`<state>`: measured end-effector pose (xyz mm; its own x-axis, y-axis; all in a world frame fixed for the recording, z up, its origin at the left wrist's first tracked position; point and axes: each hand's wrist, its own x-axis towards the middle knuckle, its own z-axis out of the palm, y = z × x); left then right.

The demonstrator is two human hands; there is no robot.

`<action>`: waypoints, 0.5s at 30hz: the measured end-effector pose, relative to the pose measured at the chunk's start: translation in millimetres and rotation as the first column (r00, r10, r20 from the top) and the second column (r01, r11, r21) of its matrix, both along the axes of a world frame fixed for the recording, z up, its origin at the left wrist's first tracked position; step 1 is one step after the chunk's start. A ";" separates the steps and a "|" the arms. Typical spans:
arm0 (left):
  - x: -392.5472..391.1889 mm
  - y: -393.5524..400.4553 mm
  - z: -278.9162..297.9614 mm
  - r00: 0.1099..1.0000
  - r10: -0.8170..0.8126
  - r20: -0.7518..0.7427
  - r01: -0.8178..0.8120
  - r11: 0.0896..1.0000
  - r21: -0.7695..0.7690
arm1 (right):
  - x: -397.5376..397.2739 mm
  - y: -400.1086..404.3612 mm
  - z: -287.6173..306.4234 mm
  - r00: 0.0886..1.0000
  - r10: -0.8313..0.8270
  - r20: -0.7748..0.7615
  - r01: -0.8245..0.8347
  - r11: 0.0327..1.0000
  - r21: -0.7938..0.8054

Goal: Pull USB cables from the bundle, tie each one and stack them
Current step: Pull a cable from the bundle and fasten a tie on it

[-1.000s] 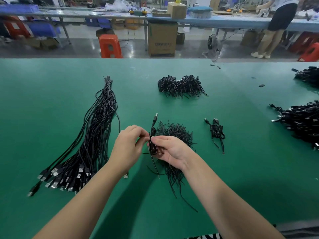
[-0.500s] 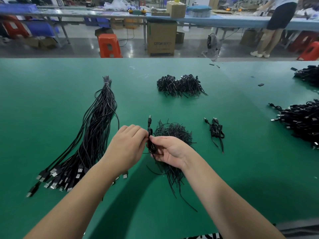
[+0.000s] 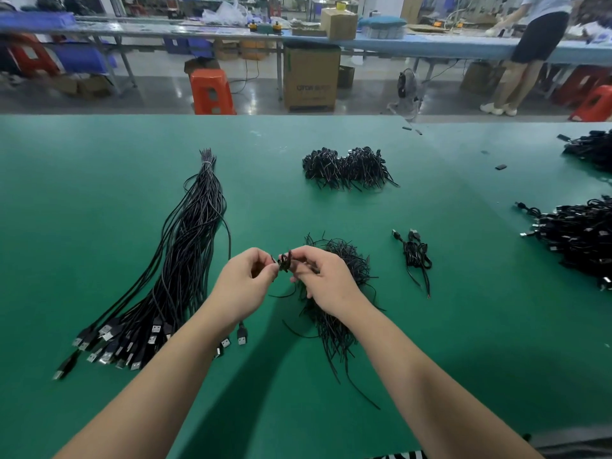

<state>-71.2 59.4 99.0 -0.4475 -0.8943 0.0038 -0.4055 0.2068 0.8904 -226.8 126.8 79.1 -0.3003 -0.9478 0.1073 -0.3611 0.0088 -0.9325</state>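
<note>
A long bundle of black USB cables (image 3: 185, 260) lies on the green table (image 3: 99, 193) at the left, plugs fanned toward me. Between my hands sits a small coiled black cable (image 3: 284, 261), held above the table. My left hand (image 3: 243, 286) pinches it from the left and my right hand (image 3: 326, 281) pinches it from the right. Under my right hand lies a pile of thin black ties (image 3: 337, 293). Two tied cables (image 3: 415, 256) rest to the right of that pile.
Another heap of black ties (image 3: 347, 167) lies farther back. Piles of tied cables (image 3: 583, 236) sit at the right edge, with more at the far right (image 3: 592, 150). Beyond the table are an orange stool (image 3: 212, 91), a cardboard box (image 3: 311, 79) and a standing person (image 3: 530, 54).
The cable end that stuck up between my hands has been drawn down into the coil. Both hands have risen slightly and closed in around the small coil.
</note>
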 end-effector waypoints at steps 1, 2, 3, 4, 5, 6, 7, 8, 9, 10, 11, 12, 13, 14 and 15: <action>-0.1 0.2 1.2 1.000 0.014 -0.026 -0.013 0.999 0.029 | 0.6 0.4 0.6 1.000 0.026 0.016 -0.026 1.000 0.007; -0.3 0.3 2.5 0.998 0.028 -0.055 -0.024 0.997 0.068 | 1.3 1.5 1.6 0.998 0.055 0.008 -0.055 0.998 0.004; -0.3 0.7 3.8 0.996 0.036 -0.087 -0.027 0.994 0.109 | 2.5 3.0 3.3 0.997 0.075 -0.015 -0.075 0.997 0.000; -0.5 1.5 5.6 0.993 0.035 -0.114 -0.019 0.990 0.138 | 3.5 3.8 5.2 0.996 0.079 -0.042 -0.079 0.997 -0.005; -0.6 2.6 7.3 0.992 0.026 -0.124 -0.008 0.990 0.143 | 4.3 3.9 7.3 0.996 0.067 -0.058 -0.068 0.998 -0.015; -1.0 3.7 8.8 0.993 0.014 -0.114 0.000 0.993 0.121 | 5.1 3.0 8.7 0.997 0.049 -0.056 -0.051 0.998 -0.030; -1.2 4.5 9.9 0.997 0.002 -0.079 0.003 0.997 0.071 | 5.6 2.0 10.4 0.999 0.033 -0.039 -0.034 0.999 -0.040; -1.6 5.5 10.7 1.000 -0.005 -0.025 0.005 1.000 0.003 | 5.7 1.2 10.8 0.999 0.024 -0.022 -0.025 0.999 -0.041; -2.2 7.2 11.6 0.999 -0.005 0.032 0.007 0.998 -0.068 | 6.0 1.1 11.9 1.000 0.020 -0.014 -0.020 0.999 -0.031; -2.7 9.1 12.6 0.997 0.000 0.075 0.010 0.991 -0.132 | 6.2 1.2 12.9 1.000 0.016 -0.010 -0.016 1.000 -0.017; -2.7 11.0 13.7 0.995 0.000 0.100 0.018 0.983 -0.185 | 6.9 1.6 14.8 1.000 0.011 0.013 -0.011 1.000 0.000; -2.4 12.6 15.1 0.994 -0.008 0.106 0.033 0.972 -0.234 | 6.8 1.5 15.5 0.998 0.006 0.063 -0.007 1.000 0.014; -1.7 14.4 16.6 0.994 -0.027 0.110 0.058 0.956 -0.289 | 6.2 1.5 16.5 0.991 0.003 0.131 -0.006 1.000 0.024; -0.6 16.3 18.0 0.991 -0.054 0.125 0.096 0.929 -0.357 | 5.8 1.6 16.9 0.980 0.011 0.200 -0.018 0.999 0.032; 0.6 18.2 19.6 0.984 -0.080 0.161 0.144 0.885 -0.442 | 5.4 1.8 17.8 0.965 0.027 0.259 -0.038 0.998 0.040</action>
